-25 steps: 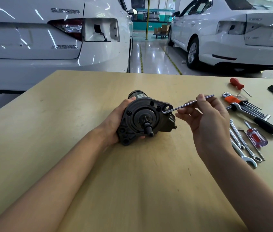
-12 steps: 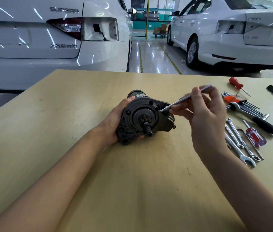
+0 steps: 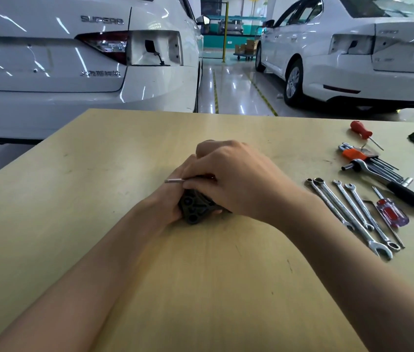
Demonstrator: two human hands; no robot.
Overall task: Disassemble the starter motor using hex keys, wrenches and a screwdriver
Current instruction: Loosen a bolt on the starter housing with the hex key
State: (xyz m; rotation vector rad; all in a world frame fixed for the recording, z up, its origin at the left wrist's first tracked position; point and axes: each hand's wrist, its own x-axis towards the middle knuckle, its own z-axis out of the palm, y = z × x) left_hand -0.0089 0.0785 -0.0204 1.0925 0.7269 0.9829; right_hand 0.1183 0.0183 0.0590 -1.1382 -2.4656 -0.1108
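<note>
Under right hand [image 3: 236, 179], starter motor [image 3: 197, 208], left-gripped

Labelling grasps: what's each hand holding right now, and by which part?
Left hand grips the starter motor by its left side. Right hand holds the hex key along its shank, one end poking out left; its tip is hidden.

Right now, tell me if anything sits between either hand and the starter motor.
Nothing visible does. The left hand grips the starter motor from its left side, and the right hand lies over its top, its fingers pinching the hex key. The wrenches lie apart, to the right on the table.
</note>
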